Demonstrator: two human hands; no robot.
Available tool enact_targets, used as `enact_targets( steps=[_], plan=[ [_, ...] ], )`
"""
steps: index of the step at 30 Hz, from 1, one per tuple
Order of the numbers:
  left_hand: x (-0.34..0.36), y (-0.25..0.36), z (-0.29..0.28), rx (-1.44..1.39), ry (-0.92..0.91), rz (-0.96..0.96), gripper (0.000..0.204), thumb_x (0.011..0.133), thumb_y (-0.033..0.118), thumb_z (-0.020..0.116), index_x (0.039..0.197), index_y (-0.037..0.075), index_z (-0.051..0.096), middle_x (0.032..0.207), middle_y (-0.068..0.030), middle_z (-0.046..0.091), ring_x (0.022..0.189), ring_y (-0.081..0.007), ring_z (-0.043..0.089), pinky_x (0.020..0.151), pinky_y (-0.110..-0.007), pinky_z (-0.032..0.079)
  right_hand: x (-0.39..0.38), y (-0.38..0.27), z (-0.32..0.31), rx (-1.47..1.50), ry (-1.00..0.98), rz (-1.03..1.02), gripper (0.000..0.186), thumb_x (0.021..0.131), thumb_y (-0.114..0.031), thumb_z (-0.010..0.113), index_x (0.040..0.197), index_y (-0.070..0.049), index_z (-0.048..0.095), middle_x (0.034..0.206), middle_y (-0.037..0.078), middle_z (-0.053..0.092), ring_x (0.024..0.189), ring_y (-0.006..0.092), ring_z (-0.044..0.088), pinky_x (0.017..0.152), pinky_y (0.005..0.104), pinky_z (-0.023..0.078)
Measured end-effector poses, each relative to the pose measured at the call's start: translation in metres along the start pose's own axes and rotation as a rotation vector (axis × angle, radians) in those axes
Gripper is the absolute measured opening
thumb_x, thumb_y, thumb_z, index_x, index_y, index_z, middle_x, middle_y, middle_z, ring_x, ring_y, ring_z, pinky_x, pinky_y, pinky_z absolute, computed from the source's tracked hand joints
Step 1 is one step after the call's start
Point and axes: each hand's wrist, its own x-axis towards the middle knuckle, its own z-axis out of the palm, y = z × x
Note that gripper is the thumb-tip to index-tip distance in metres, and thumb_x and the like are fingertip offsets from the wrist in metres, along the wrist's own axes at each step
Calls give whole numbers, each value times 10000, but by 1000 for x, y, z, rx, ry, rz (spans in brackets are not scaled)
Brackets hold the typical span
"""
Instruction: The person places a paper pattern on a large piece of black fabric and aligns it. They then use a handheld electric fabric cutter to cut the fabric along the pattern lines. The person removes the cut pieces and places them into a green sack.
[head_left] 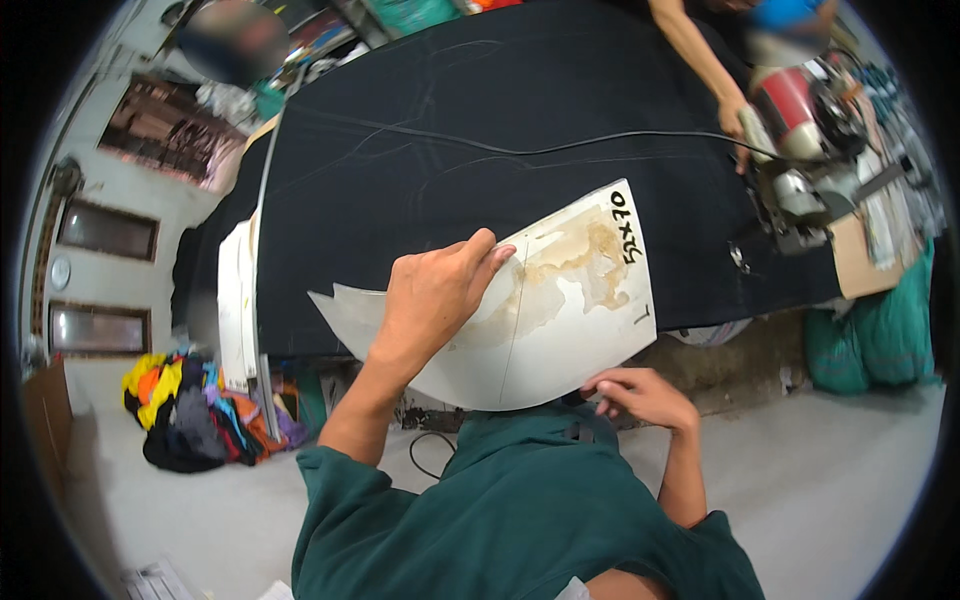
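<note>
A white pattern card (570, 320) with brown stains, a pencil line and black marker writing is held up at a tilt over the near edge of the dark cloth. My left hand (440, 285) is closed on its upper edge, thumb and fingers pinching it. A second pointed card end (350, 312) shows to the left of that wrist; whether it is a separate piece I cannot tell. My right hand (645, 397) is by the card's lower right edge, its fingers loosely bent and apart, with nothing visible in them.
Black cloth (560, 75) with chalk lines covers the table. A cable (520, 152) crosses it to a cutting machine (800, 170), gripped by another person's hand (740, 122). Coloured fabric scraps (205, 420) lie on the floor at left; green sacks (880, 335) stand at right.
</note>
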Motion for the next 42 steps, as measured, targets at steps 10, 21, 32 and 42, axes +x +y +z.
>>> enact_targets(
  steps=[10, 21, 32, 42],
  plan=[
    [-5, -20, -80, 69, 166, 123, 302, 1031, 347, 780, 869, 98, 725, 687, -49, 699, 570, -246, 675, 516, -367, 479, 54, -34, -35, 36, 282, -249, 600, 1117, -360, 699, 1532, 48, 554, 1447, 114, 666, 1321, 208, 598, 1149, 377, 457],
    [-59, -380, -173, 314, 277, 116, 358, 1002, 496, 777, 898, 157, 821, 766, -85, 767, 680, -306, 745, 620, -420, 566, 263, -154, 267, 354, 7, -318, 478, 1170, -317, 604, 1516, 10, 571, 1351, 107, 697, 1188, 187, 672, 1063, 365, 534],
    [-132, -796, -317, 354, 581, -676, 633, 1091, 667, 532, 1218, 115, 815, 1124, -229, 793, 1089, -459, 739, 916, -512, 562, 361, -210, 349, -108, 68, -223, 600, 1178, -298, 551, 1714, -89, 382, 1253, 147, 740, 1028, 197, 726, 985, 374, 587],
    [-188, -931, -268, 535, 597, -1021, 673, 1094, 741, 443, 1364, 214, 762, 1236, -180, 803, 1126, -449, 753, 962, -560, 578, 360, -153, 311, 73, 486, -12, 458, 1160, -218, 547, 1588, -56, 538, 1171, 120, 763, 951, 164, 702, 899, 333, 572]
  ],
)
